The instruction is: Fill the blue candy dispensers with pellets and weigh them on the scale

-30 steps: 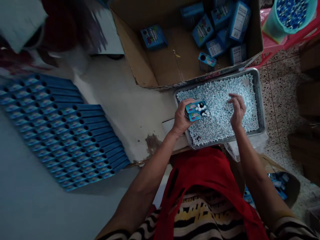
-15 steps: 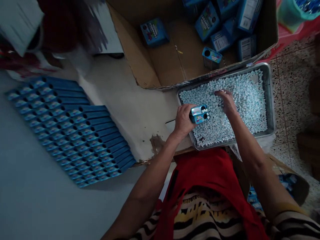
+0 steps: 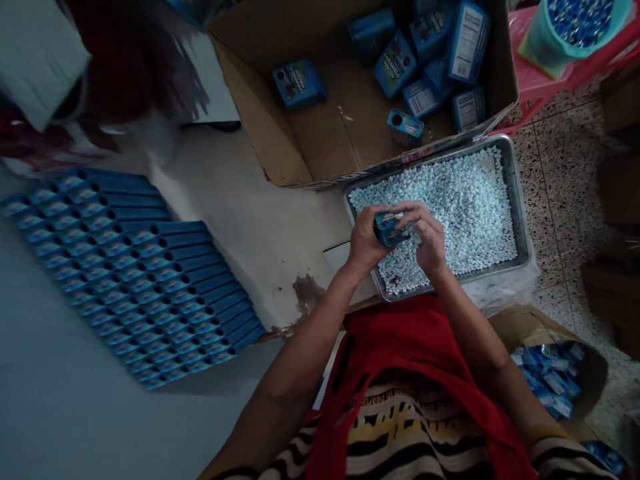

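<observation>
Left hand [image 3: 367,241]: I grip blue candy boxes [image 3: 384,230]
Right hand [image 3: 428,239]: at their tops, grip unclear
Metal tray [image 3: 520,215]: beneath that hand

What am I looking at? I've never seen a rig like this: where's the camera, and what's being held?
There is no machine: one camera, worn on a person's head, looks forward and down. The bare left hand holds blue packaging; the bare right hand covers part of it from view. Beneath, a metal tray holds small pale pieces. An open cardboard box, with blue boxes inside, sits on the pale worktop; at left are rows of blue packs with dark openings.
</observation>
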Demonstrator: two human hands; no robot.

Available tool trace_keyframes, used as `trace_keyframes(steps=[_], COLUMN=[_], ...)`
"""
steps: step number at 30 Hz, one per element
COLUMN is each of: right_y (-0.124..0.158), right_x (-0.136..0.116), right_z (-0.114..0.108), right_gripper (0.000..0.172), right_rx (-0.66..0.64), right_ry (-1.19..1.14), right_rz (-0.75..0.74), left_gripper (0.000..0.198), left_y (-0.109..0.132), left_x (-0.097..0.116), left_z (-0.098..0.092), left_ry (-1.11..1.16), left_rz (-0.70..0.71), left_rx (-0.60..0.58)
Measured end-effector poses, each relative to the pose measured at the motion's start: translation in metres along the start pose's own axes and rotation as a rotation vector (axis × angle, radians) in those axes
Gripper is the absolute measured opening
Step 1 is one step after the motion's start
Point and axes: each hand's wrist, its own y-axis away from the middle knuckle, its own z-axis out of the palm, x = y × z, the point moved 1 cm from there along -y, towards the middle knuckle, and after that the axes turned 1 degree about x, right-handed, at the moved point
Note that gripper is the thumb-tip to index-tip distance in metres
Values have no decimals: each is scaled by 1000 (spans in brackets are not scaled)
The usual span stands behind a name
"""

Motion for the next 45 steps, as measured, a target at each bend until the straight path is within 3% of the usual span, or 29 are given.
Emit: trace_keyframes(steps=[3,5,9,12,15,18,22,25,27,29,31,33,36,41,45], right_y=[2,4,12,16,10,-3,-18,-25,-26,-26,-24,-25,-30,-49,-63], right_x=[-5,-6,9,35,67,94,106,101,94,84,70,52,22,-18,-27], right_z=[-8,-21,-83,-137,-160,-150,-128,-126,-125,-120,-113,-104,-90,-64,-42], right_gripper=[49,52,45,37,48,57,40,31,33,39,43,47,52,52,54], right_rx=[-153,-156,122,341,408,418,450,526,528,459,390,351,310,235,220], right_ry=[115,146,331,806,1141,1209,1029,610,184,-196,-399,-442,-393,-311,-246], right_rz=[-73,-110,-56,33,118,172,223,300,414,527,571,555,511,431,382], left_gripper=[73,78,87,92,93,92,97,116,125,121,102,78,52,44,43], left_y=[-2,-3,-3,2,6,9,13,13,8,0,-9,-17,-22,-26,-36], left_x=[-2,-3,-7,-11,-10,-2,9,12,10,6,1,-5,-6,12,22], left_z=[19,27,30,27,28,40,68,78,73,60,46,34,21,9,8], left_ry=[114,186,341,448,482,446,371,283,238,225,239,256,259,174,159], left_rz=[-8,-18,-61,-97,-129,-94,-109,-107,-49,35,96,97,60,54,70], left_rx=[73,87,-14,-68,-57,-84,-24,34,-28,-137,-229,-257,-200,-42,3])
